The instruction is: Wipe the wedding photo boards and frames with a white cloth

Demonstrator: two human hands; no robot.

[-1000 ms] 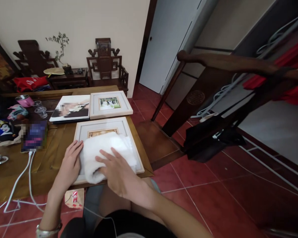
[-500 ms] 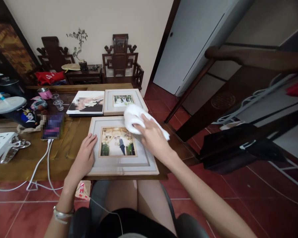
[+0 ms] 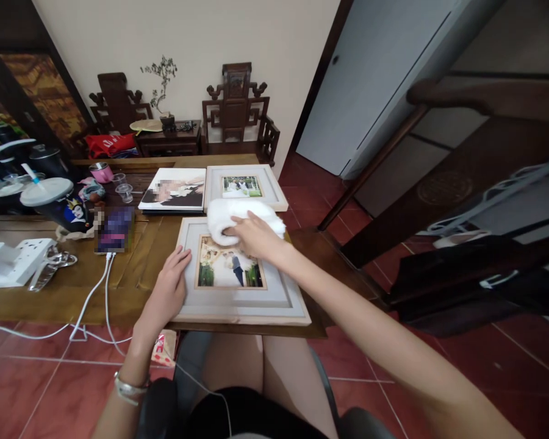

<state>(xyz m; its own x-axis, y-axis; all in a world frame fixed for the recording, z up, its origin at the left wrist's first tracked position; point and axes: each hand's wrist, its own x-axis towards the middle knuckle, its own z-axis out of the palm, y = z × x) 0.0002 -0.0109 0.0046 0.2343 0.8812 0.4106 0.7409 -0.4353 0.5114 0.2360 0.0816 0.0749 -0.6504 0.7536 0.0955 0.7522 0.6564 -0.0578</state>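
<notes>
A large picture frame (image 3: 251, 314) with a pale wooden border and a couple's photo lies flat at the table's front edge. My left hand (image 3: 170, 286) grips its left edge, fingers laid over the border and the thumb out of sight. In my right hand (image 3: 258, 238) is a folded white cloth (image 3: 219, 214), pressed on the upper part of this frame and covering its top edge and part of the photo. Just behind lie a smaller picture frame (image 3: 214, 188) and a white-covered photo album (image 3: 180, 183), side by side.
To the left on the wooden table (image 3: 132, 299) are a phone (image 3: 114, 228) with white cables, a power strip (image 3: 27, 259), a lidded dark cup (image 3: 71, 210), small clear cups (image 3: 124, 192) and a pink cup (image 3: 101, 173). A carved chair (image 3: 235, 107) stands behind.
My right hand has slid the cloth leftward along the top of the large frame. My left hand keeps its place on the frame's edge. The view has turned slightly left.
</notes>
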